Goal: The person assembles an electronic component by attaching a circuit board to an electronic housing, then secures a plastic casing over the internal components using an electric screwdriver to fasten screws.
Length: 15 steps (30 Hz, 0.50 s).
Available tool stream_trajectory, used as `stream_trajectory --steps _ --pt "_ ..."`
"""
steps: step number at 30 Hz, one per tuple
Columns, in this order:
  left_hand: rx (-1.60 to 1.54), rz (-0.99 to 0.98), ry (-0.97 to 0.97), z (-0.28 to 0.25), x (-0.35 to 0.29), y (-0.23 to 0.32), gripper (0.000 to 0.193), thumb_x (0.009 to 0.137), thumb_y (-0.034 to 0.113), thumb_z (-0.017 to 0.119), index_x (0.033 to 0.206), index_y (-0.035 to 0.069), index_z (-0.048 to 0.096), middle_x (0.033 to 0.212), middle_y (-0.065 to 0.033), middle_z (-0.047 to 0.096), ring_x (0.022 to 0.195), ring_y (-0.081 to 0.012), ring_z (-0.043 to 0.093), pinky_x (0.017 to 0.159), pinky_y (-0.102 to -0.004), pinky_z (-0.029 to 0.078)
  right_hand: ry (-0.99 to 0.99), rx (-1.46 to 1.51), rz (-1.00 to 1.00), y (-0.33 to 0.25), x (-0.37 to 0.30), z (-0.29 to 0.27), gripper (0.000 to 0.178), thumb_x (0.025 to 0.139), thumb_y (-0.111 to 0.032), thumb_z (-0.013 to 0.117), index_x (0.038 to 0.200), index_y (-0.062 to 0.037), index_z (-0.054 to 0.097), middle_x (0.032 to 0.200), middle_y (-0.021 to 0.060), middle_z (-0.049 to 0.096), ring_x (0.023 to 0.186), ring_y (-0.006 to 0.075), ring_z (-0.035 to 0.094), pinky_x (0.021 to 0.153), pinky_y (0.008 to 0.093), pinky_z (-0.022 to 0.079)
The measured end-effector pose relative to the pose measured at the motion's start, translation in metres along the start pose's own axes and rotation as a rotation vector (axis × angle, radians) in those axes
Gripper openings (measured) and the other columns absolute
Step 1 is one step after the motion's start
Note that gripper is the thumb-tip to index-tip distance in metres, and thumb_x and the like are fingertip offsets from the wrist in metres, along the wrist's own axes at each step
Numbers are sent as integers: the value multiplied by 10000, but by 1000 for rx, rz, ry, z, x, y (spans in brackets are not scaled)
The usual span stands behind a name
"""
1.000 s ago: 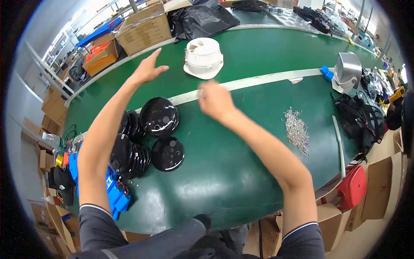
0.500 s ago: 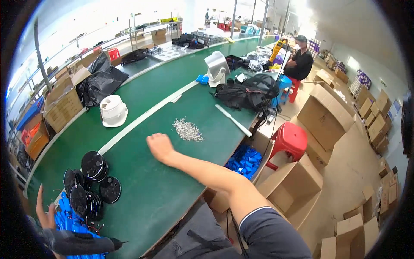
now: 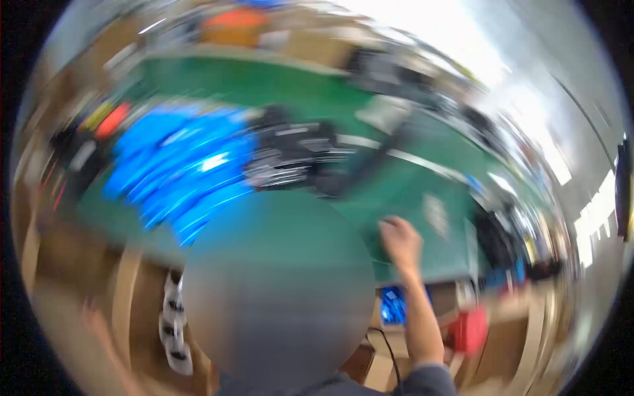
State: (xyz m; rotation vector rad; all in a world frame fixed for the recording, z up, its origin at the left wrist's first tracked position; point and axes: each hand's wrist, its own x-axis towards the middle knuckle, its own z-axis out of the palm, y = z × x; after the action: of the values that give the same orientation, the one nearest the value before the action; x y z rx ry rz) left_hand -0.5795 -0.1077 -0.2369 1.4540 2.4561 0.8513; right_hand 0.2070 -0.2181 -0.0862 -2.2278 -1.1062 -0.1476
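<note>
Motion smears the whole view. Over the green table (image 3: 350, 231) hovers or rests my right hand (image 3: 401, 243), its fingers curled in; what they hold, if anything, is hidden. Just right of it lies a blurred heap of small silver pieces, like screws (image 3: 435, 216). Low at the far left, my left hand (image 3: 92, 315) is a faint streak away from the table, its fingers unreadable. A large pile of blue wrapped packs (image 3: 185, 155) covers the table's left part. Beside it stand stacks of black round discs (image 3: 297, 152).
A blurred round patch hides the lower middle. Beyond the discs is a white housing (image 3: 384, 113). White parts (image 3: 175, 333) sit below the table's front edge. At the right are a box of blue packs (image 3: 393, 305), a red stool (image 3: 467, 330) and a black bag (image 3: 495, 234).
The view has swung left, bringing the blue pile and the table's left end into sight. My left hand has left the blue packs. My right hand stays near the silver heap.
</note>
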Motion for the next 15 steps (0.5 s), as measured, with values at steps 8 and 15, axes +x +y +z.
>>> stream_trajectory --steps 8,15 --pt "-206 -453 48 62 -139 -132 282 884 195 648 1119 42 684 1013 -161 720 959 -255 694 849 -353 536 -61 -254 -139 -9 -34 -3 437 875 -345 720 1038 61 705 1009 259 697 872 377 680 778 433 539" --pt "-140 -581 -331 202 -195 -181 275 821 218 686 1036 47 708 992 -163 720 913 -289 699 830 -390 537 56 -268 -238 20 -21 -8 367 890 -285 698 938 79 695 910 235 697 812 332 661 751 420 520"
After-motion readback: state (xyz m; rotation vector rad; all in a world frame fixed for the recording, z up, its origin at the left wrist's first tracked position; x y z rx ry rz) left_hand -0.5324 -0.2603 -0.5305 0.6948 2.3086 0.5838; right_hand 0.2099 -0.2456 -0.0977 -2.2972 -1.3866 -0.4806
